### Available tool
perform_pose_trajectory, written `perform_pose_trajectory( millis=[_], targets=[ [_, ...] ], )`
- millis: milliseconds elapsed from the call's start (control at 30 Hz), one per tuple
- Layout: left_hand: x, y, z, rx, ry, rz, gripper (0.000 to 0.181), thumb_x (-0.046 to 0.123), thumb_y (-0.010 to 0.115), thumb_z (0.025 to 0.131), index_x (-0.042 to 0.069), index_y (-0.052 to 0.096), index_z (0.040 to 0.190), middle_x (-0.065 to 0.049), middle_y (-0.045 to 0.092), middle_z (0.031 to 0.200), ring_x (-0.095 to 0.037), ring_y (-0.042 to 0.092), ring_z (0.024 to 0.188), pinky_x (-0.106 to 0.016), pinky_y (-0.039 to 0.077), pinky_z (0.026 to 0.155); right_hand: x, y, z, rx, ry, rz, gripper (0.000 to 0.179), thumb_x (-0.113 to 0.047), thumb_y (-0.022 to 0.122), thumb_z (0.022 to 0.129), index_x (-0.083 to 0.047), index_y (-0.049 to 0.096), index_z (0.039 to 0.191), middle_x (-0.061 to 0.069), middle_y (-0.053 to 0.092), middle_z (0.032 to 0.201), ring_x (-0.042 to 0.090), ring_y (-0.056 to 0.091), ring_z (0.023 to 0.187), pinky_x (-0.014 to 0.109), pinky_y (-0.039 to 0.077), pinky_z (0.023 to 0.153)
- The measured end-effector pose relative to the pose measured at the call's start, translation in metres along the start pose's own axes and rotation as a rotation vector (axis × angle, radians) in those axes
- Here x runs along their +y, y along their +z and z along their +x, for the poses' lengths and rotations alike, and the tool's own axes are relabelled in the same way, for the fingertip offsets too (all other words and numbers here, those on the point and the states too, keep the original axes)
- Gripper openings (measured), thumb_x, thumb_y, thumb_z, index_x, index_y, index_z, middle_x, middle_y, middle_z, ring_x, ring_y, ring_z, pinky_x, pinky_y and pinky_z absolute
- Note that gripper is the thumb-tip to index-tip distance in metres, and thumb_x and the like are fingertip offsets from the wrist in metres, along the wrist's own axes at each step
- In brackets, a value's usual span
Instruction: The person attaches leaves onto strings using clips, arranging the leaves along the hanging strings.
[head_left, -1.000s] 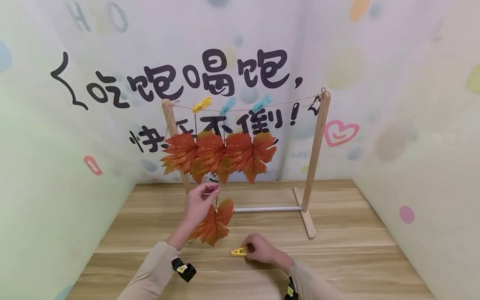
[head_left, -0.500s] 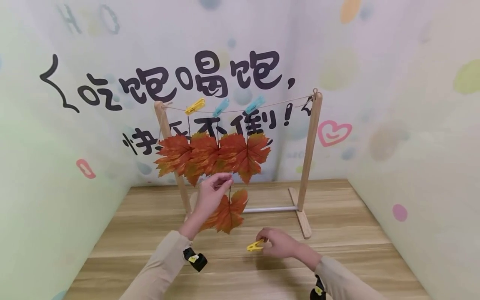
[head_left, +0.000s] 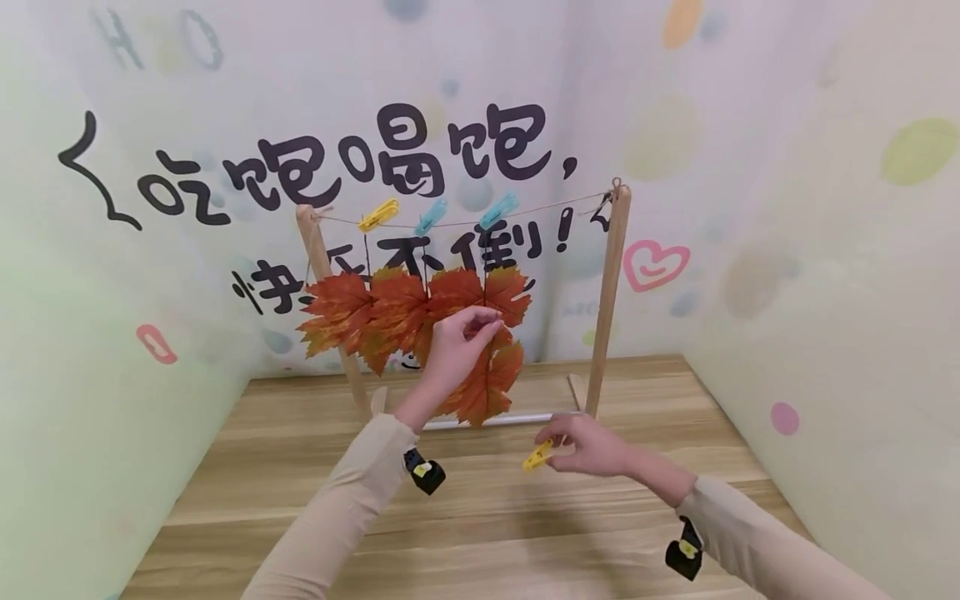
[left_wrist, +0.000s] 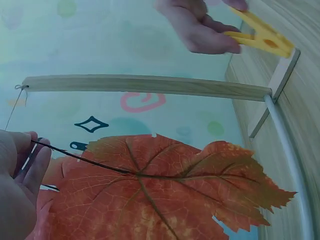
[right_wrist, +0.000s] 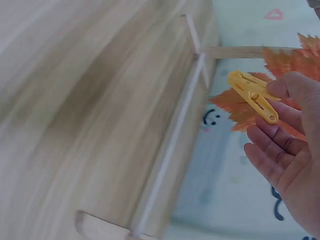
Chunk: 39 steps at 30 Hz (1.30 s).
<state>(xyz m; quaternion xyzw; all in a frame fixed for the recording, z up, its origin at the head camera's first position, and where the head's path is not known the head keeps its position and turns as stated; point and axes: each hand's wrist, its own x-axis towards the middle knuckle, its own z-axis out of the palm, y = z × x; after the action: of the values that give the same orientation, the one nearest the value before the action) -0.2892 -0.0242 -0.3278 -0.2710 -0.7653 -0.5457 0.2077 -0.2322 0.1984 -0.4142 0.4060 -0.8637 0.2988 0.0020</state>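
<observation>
My left hand (head_left: 459, 346) pinches the thin dark stem of an orange-red maple leaf (head_left: 487, 385), which hangs below the fingers in front of the rack. In the left wrist view this leaf (left_wrist: 165, 185) fills the lower middle, its stem running to my thumb and fingertip. My right hand (head_left: 588, 446) holds a yellow clothespin (head_left: 537, 456) between thumb and fingers, above the table. Seen from the right wrist, the clothespin (right_wrist: 254, 96) is gripped at its handle end. Three similar leaves (head_left: 397, 308) hang in a row from the string, partly behind my left hand.
A wooden rack (head_left: 609, 300) with a string across its top stands at the back of the table (head_left: 420, 542). One yellow clip (head_left: 378, 215) and two blue clips (head_left: 498, 212) sit on the string. A pale bar (head_left: 532, 418) joins the rack's feet.
My left hand has risen and moved right with the leaf, now overlapping the hanging row. The right hand has lifted the yellow clothespin from near the table, up and to the right.
</observation>
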Motion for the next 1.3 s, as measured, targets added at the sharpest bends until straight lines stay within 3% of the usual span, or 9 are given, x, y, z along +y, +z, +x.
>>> perform_pose_trajectory(
  millis=[100, 333, 467, 633, 900, 1100, 1300],
  targets=[
    [0.002, 0.005, 0.009, -0.03, -0.034, -0.043, 0.017, 0.009, 0.062, 0.084, -0.002, 0.065, 0.097, -0.01, 0.068, 0.09, -0.018, 0.064, 0.081, -0.024, 0.052, 0.076, -0.007, -0.02, 0.003, 0.034, -0.006, 0.023, 0.025, -0.003, 0.067, 0.073, 0.004, 0.064, 0.096, 0.005, 0.063, 0.084, 0.017, 0.06, 0.075, 0.03, 0.054, 0.066],
    [0.01, 0.016, 0.029, -0.12, -0.136, -0.159, 0.018, 0.008, 0.059, 0.086, -0.003, 0.063, 0.099, -0.013, 0.067, 0.093, -0.027, 0.064, 0.084, -0.027, 0.053, 0.074, -0.017, -0.063, 0.011, 0.126, 0.111, 0.171, 0.027, -0.005, 0.069, 0.076, 0.006, 0.063, 0.1, 0.015, 0.065, 0.088, 0.022, 0.062, 0.079, 0.025, 0.053, 0.068],
    [0.017, 0.024, 0.04, -0.124, -0.143, -0.149, 0.017, 0.008, 0.06, 0.086, 0.0, 0.064, 0.1, -0.013, 0.067, 0.093, -0.021, 0.064, 0.082, -0.027, 0.053, 0.073, -0.021, -0.078, 0.013, 0.157, 0.125, 0.141, 0.026, -0.006, 0.069, 0.077, 0.004, 0.064, 0.1, 0.013, 0.065, 0.09, 0.017, 0.061, 0.08, 0.026, 0.053, 0.069],
    [0.023, 0.033, 0.054, -0.09, -0.136, -0.142, 0.015, 0.007, 0.06, 0.086, 0.001, 0.065, 0.099, -0.012, 0.067, 0.09, -0.017, 0.064, 0.08, -0.023, 0.052, 0.074, -0.027, -0.097, 0.017, 0.193, 0.136, 0.118, 0.029, -0.001, 0.068, 0.077, 0.006, 0.062, 0.104, 0.013, 0.065, 0.094, 0.021, 0.061, 0.083, 0.029, 0.054, 0.071],
    [0.027, 0.044, 0.078, 0.012, -0.218, -0.215, 0.019, 0.009, 0.059, 0.086, 0.002, 0.065, 0.102, -0.012, 0.067, 0.092, -0.016, 0.065, 0.081, -0.023, 0.052, 0.075, -0.034, -0.139, 0.03, 0.385, 0.142, 0.067, 0.031, 0.001, 0.072, 0.074, 0.008, 0.061, 0.102, 0.019, 0.066, 0.092, 0.027, 0.063, 0.082, 0.023, 0.053, 0.07],
    [0.034, 0.049, 0.089, 0.043, -0.196, -0.238, 0.019, 0.007, 0.059, 0.086, 0.0, 0.065, 0.102, -0.013, 0.067, 0.093, -0.017, 0.065, 0.081, -0.023, 0.052, 0.076, -0.042, -0.163, 0.033, 0.485, 0.113, 0.0, 0.027, 0.0, 0.07, 0.076, 0.009, 0.062, 0.101, 0.02, 0.064, 0.091, 0.023, 0.062, 0.081, 0.014, 0.05, 0.068],
    [0.042, 0.05, 0.095, 0.063, -0.166, -0.213, 0.018, 0.006, 0.059, 0.086, 0.0, 0.065, 0.102, -0.013, 0.066, 0.094, -0.018, 0.065, 0.081, -0.022, 0.052, 0.075, -0.042, -0.183, 0.042, 0.541, 0.138, -0.028, 0.027, -0.004, 0.067, 0.08, 0.007, 0.061, 0.104, 0.017, 0.063, 0.095, 0.015, 0.059, 0.083, 0.014, 0.049, 0.07]
  ],
)
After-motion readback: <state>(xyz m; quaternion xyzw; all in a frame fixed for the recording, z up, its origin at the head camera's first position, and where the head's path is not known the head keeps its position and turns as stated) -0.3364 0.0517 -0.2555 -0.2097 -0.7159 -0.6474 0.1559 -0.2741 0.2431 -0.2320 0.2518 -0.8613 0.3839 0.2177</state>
